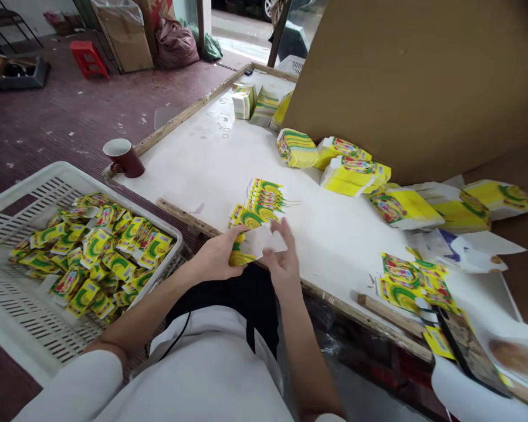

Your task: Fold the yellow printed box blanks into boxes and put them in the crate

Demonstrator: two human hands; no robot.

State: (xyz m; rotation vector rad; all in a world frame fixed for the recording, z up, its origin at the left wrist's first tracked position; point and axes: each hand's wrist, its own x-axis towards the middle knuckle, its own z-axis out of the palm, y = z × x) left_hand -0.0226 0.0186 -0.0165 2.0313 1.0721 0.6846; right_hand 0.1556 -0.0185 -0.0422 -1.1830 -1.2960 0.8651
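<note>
My left hand [217, 255] is closed around a small yellow-and-green carton [261, 241] whose white side and flap face up, just over the table's front edge. At the white flap end, my right hand [285, 258] has its thumb and fingers bent about the flap, slightly blurred. Just beyond the hands, a fanned row of yellow-and-green cartons [264, 196] lies on the white table [193, 181]. To my left, a white plastic basket [61, 170] holds many small cartons of the same print [99, 246].
Bundled flat cartons [356, 176] line the right side along a large brown cardboard sheet [405, 76]. A dark red mug [124, 158] stands at the table's left corner. Near right lie loose cartons [405, 281], a wooden strip [391, 316] and a phone-like dark object [470, 346].
</note>
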